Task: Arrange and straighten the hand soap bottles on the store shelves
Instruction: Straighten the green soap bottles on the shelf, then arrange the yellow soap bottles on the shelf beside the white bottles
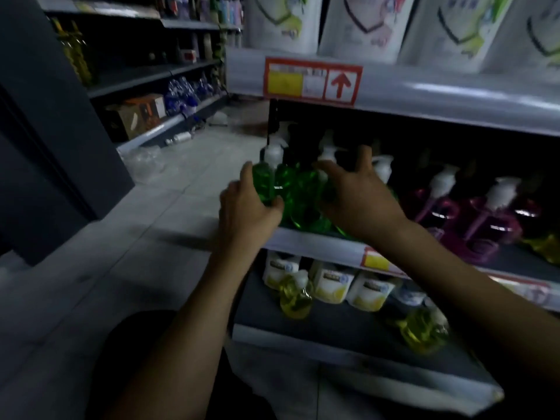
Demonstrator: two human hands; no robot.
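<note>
Both arms reach out to the middle shelf (315, 242), right at its left end, where a cluster of green hand soap bottles (298, 189) with white pump tops stands close to the front edge. The left hand (247, 204) is wrapped around the leftmost green bottle (263, 180), thumb on the near side and fingers curled around the far side, at the very corner of the shelf. The right hand (354, 195) is spread fairly wide, fingers splayed over the green bottles just beside it, thumb near a white pump (328, 154); the picture is blurred, so I cannot tell if it truly grips one or only rests against them. Farther right along the same shelf stand pink soap bottles (485, 216), also with white pumps, close beside the green group. On the shelf below, white refill pouches (331, 284) lean in a row, with yellow soap bottles (295, 295) in front of them, one toward the left end, another (422, 330) further right. Above, a red-framed price tag (312, 81) with an arrow is fixed to the upper shelf's front edge.
</note>
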